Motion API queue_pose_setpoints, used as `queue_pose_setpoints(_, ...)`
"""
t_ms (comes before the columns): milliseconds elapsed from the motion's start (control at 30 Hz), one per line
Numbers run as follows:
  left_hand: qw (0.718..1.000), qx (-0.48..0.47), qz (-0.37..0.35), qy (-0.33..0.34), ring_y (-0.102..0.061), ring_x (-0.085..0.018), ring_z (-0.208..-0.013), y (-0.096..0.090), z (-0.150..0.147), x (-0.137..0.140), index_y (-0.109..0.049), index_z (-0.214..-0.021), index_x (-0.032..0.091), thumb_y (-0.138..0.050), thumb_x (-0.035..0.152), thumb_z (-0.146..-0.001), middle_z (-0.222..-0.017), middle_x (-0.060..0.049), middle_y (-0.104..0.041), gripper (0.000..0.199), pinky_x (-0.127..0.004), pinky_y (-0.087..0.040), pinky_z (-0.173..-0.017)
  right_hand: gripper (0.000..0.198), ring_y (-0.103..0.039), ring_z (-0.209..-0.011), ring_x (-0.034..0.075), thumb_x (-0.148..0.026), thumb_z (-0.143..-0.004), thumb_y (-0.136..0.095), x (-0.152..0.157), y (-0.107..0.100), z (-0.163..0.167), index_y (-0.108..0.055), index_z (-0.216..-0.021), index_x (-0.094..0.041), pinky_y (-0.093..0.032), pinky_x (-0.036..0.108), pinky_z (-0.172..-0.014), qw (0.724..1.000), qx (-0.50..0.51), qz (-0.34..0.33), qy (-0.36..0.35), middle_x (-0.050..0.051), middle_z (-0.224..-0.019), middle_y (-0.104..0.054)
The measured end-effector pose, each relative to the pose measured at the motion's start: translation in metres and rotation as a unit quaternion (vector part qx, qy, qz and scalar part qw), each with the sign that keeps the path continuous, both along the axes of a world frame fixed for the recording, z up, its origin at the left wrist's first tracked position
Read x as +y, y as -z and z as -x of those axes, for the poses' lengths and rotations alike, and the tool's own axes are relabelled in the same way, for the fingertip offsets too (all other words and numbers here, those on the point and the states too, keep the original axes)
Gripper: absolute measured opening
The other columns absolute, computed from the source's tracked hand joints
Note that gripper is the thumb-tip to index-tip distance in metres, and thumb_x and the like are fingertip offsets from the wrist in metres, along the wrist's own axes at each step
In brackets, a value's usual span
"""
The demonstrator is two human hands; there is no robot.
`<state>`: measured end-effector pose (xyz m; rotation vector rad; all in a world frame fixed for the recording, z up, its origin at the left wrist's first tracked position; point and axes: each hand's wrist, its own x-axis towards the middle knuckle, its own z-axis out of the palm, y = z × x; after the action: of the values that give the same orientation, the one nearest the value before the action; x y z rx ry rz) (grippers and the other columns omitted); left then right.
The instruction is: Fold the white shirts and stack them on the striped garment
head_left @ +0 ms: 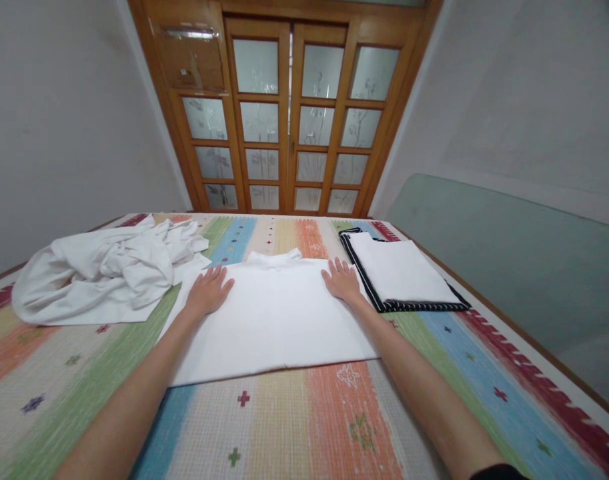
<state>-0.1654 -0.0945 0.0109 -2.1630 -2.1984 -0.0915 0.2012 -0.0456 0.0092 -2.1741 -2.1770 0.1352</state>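
Observation:
A white shirt (279, 313) lies spread flat before me, its collar at the far side and its near edge straight, like a fold. My left hand (209, 290) rests palm down on the shirt's far left part, fingers stretched out. On the far right part lies my right hand (341, 279), also flat with its fingers spread. Neither hand grips the cloth. Close to my left hand is a crumpled heap of white cloth (109, 270). Beyond my right hand sits a folded white garment (404, 270) on top of a folded black striped one (419, 307).
A striped, multicoloured cover (274, 427) spreads beneath everything. Along the right side stands a pale green board (509, 247) against the wall. Wooden doors with glass panes (289, 120) are at the far end, between two grey walls.

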Motion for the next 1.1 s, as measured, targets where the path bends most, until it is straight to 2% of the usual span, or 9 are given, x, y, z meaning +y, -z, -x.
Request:
queue_pose_setpoints(433, 1.0, 0.005, -0.004, -0.009, -0.025, -0.032, -0.147, -0.002, -0.012, -0.012, -0.036, -0.149, 0.009, -0.021, 0.043, -0.099, -0.158, -0.016, -0.032, 0.063, -0.054, -0.026, -0.116, 0.07, -0.006, -0.151, 0.03, -0.05, -0.1, -0.011, -0.003, 0.004, 0.002, -0.015, -0.158, -0.012, -0.002, 0.05, -0.119, 0.999, -0.043, 0.008, -0.012, 0.012, -0.165, -0.007)
queue_pose_setpoints(567, 1.0, 0.004, -0.005, -0.004, -0.023, -0.035, -0.148, 0.003, -0.02, -0.026, -0.036, -0.15, 0.011, -0.021, 0.047, -0.098, -0.158, -0.015, -0.03, 0.065, -0.058, -0.025, -0.115, 0.069, -0.008, -0.15, 0.034, -0.051, -0.1, -0.014, -0.018, 0.007, 0.0, -0.021, -0.157, -0.012, -0.007, 0.05, -0.119, 0.995, -0.042, -0.006, -0.086, 0.013, -0.164, -0.012)
queue_pose_setpoints(700, 1.0, -0.008, -0.005, 0.012, -0.019, -0.037, -0.148, 0.008, -0.036, -0.037, -0.034, -0.151, 0.01, -0.019, 0.053, -0.098, -0.159, -0.017, -0.026, 0.07, -0.061, -0.02, -0.116, 0.068, -0.009, -0.15, 0.032, -0.053, -0.1, -0.017, -0.034, 0.009, 0.002, -0.024, -0.156, -0.015, -0.009, 0.051, -0.119, 0.986, -0.036, -0.018, -0.163, 0.012, -0.163, -0.015)
queue_pose_setpoints(800, 0.999, -0.024, -0.004, 0.046, -0.018, -0.038, -0.148, 0.012, -0.058, -0.05, -0.032, -0.152, 0.011, -0.017, 0.06, -0.096, -0.16, -0.017, -0.025, 0.075, -0.061, -0.018, -0.116, 0.068, -0.008, -0.151, 0.03, -0.054, -0.101, -0.018, -0.042, 0.01, 0.008, -0.025, -0.156, -0.015, -0.01, 0.049, -0.12, 0.978, -0.021, -0.015, -0.208, 0.011, -0.163, -0.014)
queue_pose_setpoints(900, 0.992, -0.037, -0.032, 0.113, -0.018, -0.035, -0.149, 0.02, -0.087, -0.07, -0.029, -0.153, 0.014, -0.019, 0.065, -0.095, -0.16, -0.014, -0.027, 0.078, -0.058, -0.017, -0.118, 0.067, -0.007, -0.151, 0.03, -0.053, -0.101, -0.017, -0.05, 0.007, 0.017, -0.025, -0.156, -0.015, -0.01, 0.049, -0.121, 0.968, 0.013, -0.016, -0.25, 0.01, -0.163, -0.015)
queue_pose_setpoints(1000, 0.983, -0.043, -0.097, 0.149, -0.021, -0.033, -0.149, 0.029, -0.11, -0.09, -0.025, -0.155, 0.015, -0.021, 0.06, -0.097, -0.159, -0.014, -0.029, 0.074, -0.06, -0.018, -0.118, 0.064, -0.007, -0.151, 0.024, -0.049, -0.103, -0.016, -0.057, 0.005, 0.031, -0.024, -0.156, -0.015, -0.011, 0.046, -0.121, 0.941, 0.072, -0.043, -0.328, 0.009, -0.163, -0.017)
queue_pose_setpoints(1100, 0.974, -0.038, -0.136, 0.177, -0.022, -0.034, -0.148, 0.034, -0.121, -0.101, -0.029, -0.154, 0.017, -0.025, 0.054, -0.099, -0.159, -0.012, -0.032, 0.066, -0.062, -0.021, -0.116, 0.06, -0.008, -0.151, 0.02, -0.045, -0.104, -0.015, -0.059, 0.004, 0.052, -0.026, -0.156, -0.017, -0.012, 0.044, -0.122, 0.904, 0.113, -0.071, -0.406, 0.007, -0.162, -0.019)
